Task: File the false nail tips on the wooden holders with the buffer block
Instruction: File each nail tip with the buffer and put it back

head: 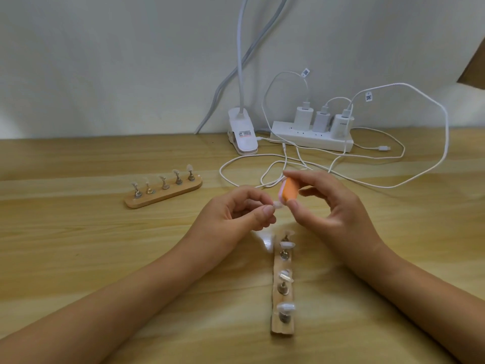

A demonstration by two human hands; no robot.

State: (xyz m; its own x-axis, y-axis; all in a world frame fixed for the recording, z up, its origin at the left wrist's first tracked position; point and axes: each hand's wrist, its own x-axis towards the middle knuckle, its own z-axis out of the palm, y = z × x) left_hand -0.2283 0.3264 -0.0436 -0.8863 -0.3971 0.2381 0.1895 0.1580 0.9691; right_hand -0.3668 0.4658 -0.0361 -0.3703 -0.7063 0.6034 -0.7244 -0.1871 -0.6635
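Over the middle of the frame both hands meet above the wooden counter [78, 245]. The left hand [236, 211] has its fingers curled in, with thumb and forefinger pinching a small clear nail tip [277, 205] that pokes out to the right. The right hand [333, 206] grips an orange buffer block [288, 191] between thumb and fingertips, standing it nearly on end. The block's lower edge is touching the tip, or as good as; the blur keeps me from being sure.

Just below the hands, running down the lower centre of the frame, lies one wooden holder [282, 330] with metal stands [283, 288] along it, several carrying clear tips. A second wooden holder [162, 197] sits well apart at middle left, angled, its five stands each topped with a tip.

Along the wall in the upper centre are a white clip lamp [242, 134] and, right beside it, a white power strip [312, 139] with three chargers [303, 116] plugged in. White cables [443, 127] loop out across the counter behind the hands.
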